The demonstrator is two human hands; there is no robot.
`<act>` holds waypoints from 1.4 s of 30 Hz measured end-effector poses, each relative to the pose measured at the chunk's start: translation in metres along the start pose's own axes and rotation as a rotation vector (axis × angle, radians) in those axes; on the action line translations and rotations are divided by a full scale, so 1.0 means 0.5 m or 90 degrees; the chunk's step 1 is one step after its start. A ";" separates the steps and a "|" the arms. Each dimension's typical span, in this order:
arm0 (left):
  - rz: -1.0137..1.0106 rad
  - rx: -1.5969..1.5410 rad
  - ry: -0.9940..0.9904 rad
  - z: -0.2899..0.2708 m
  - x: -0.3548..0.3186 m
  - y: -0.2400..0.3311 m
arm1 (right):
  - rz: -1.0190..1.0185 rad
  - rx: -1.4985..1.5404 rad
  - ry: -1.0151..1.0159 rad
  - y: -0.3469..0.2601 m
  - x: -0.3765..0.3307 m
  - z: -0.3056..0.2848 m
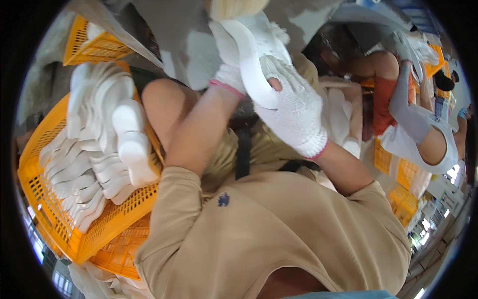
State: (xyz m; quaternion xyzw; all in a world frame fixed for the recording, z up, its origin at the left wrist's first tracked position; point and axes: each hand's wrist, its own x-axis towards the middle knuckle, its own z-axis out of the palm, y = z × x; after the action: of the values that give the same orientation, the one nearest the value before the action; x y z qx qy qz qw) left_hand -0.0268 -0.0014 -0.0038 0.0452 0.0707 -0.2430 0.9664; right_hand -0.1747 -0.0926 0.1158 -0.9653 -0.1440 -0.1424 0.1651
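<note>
— Crates crowd the floor: an orange crate (107, 226) at left holds stacked white soles (99, 154).
— And the hands?
— Top centre, the gloved right hand (294, 112) and left hand (230, 74) both clamp one sole (251, 65), seemingly checking it; setting it down needs a spare slot.

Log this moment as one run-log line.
left hand: gloved, on white shoe sole | right hand: gloved, gripping same sole | orange crate: stacked white soles, person's left
</note>
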 end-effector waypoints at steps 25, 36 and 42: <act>0.050 0.286 0.198 0.065 -0.033 0.060 | 0.025 -0.036 0.073 0.023 0.163 0.043; 0.011 0.321 0.239 0.099 -0.007 0.074 | 0.088 -0.073 0.043 0.027 0.213 0.071; -0.006 0.334 0.202 0.105 -0.085 0.073 | 0.003 -0.026 0.130 0.041 0.154 0.069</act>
State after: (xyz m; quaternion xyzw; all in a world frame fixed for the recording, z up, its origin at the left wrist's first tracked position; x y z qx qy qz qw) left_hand -0.0405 0.0438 0.0564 0.3305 0.1554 -0.2477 0.8974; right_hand -0.0898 -0.0808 0.1038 -0.9493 -0.1211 -0.2424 0.1592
